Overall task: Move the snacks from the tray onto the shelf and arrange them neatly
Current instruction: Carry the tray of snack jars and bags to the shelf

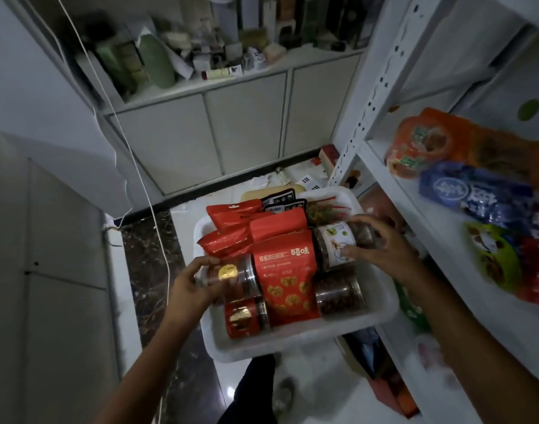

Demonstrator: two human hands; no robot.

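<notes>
The white tray (292,344) sits at centre, holding red pouches (285,270) and jars. At its 9 o'clock the left hand (192,286) curls its fingers round a gold-stickered jar (237,275). At 2 o'clock the right hand (381,243) clasps a white-labelled jar (332,243). Snack bags (464,185) lie on the shelf (415,209) at 3 o'clock.

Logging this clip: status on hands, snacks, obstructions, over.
Left hand grips gold-sticker jar. Right hand grips white-label jar. Both jars in white tray, red pouch between. Shelf at right already holds bags.
</notes>
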